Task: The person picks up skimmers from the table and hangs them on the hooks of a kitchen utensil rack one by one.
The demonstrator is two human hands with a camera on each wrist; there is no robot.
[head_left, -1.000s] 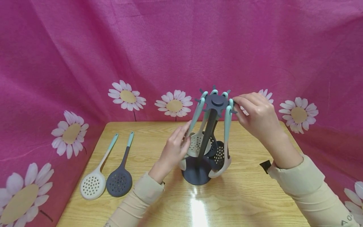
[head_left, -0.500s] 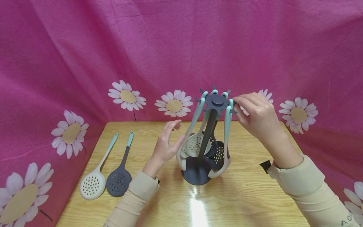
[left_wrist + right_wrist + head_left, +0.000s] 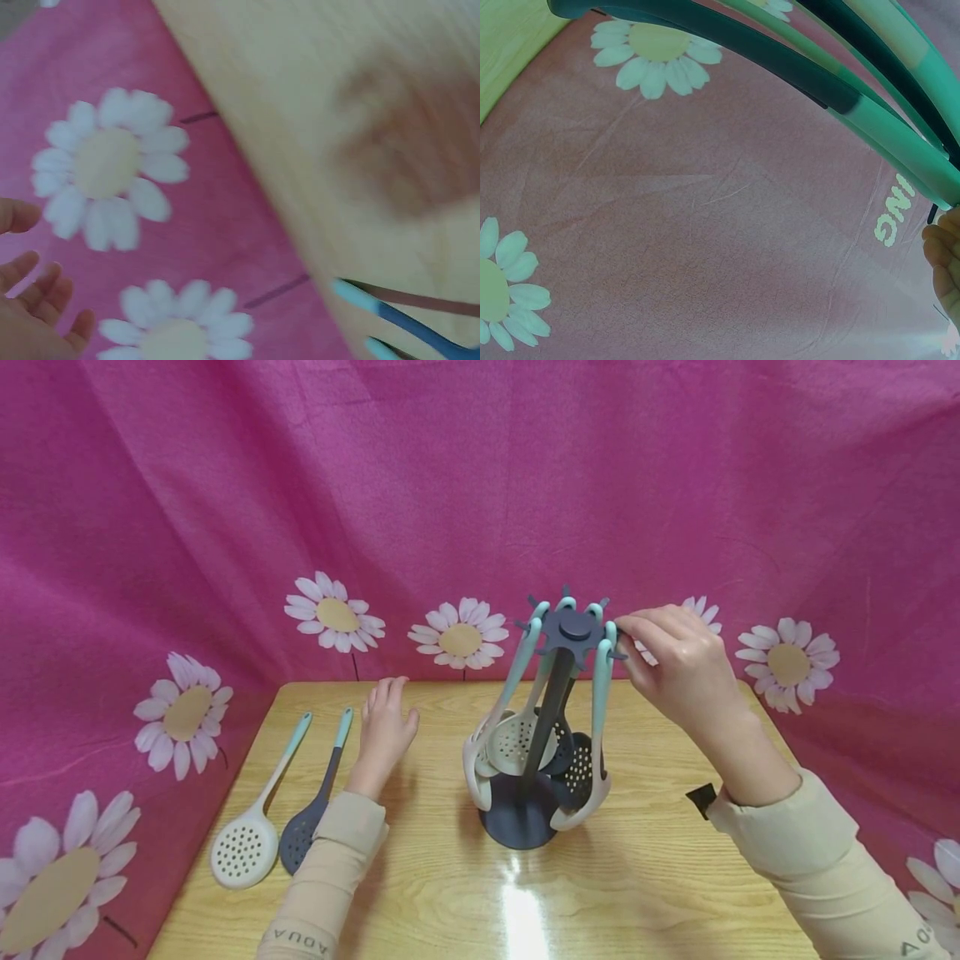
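Note:
A dark utensil stand (image 3: 574,631) rises from a round base on the wooden table. Mint-handled kitchen utensils hang around it, among them a pale ladle (image 3: 480,772) at its left. My right hand (image 3: 682,668) pinches one hook tip at the stand's right side, beside the mint handle ends. My left hand (image 3: 384,735) hovers with loose fingers, right of a dark skimmer (image 3: 298,837) whose lower part my sleeve partly covers. Left of that lies a white skimmer (image 3: 243,852). The left wrist view shows my left fingers (image 3: 39,307) spread, touching nothing.
A pink cloth with daisies (image 3: 461,639) hangs behind and beside the table (image 3: 645,893). Bare wood lies between the skimmers and the stand. A small black triangular piece (image 3: 702,799) shows by my right cuff.
My left hand has left the pale ladle on the stand and moved left towards the dark skimmer. My right hand and the stand have stayed in place.

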